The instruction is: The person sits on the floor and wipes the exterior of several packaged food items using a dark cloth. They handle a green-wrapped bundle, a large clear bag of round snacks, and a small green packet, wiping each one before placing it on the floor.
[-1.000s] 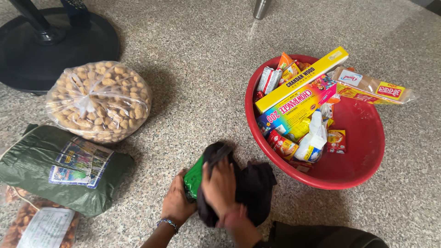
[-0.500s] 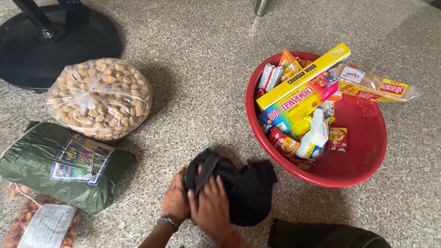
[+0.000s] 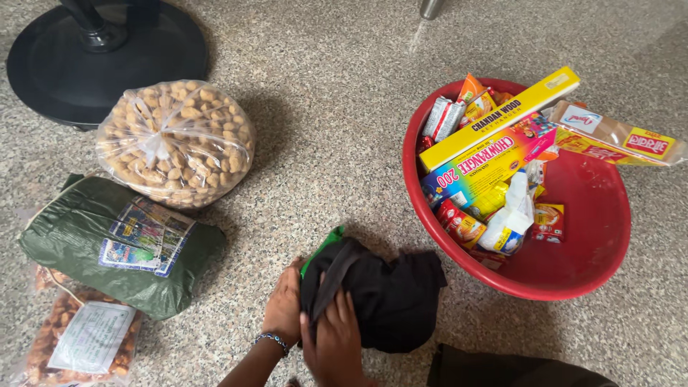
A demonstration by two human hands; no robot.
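We sat over a speckled stone floor, and the biggest thing on it was the red basin to our right, well apart from our hands. It held a long yellow box lying slantwise over a long multicoloured box, with silver sachets, orange packets, a white pouch and small red packets crowded around them; a long brown-and-yellow pack rested across the far rim. To our left lay a dark green sack with a printed label, a clear tied bag of pale nuts behind it, and a clear bag of brownish snacks at the near edge. A black round stand base stood at the far left. Directly before us, on the floor just beside the basin, lay a crumpled black cloth bag with a green packet poking out at its top left. Our left hand was closed against the bag's left side by that packet, and our right hand gripped the bag's near edge, fingers pressed into the fabric.
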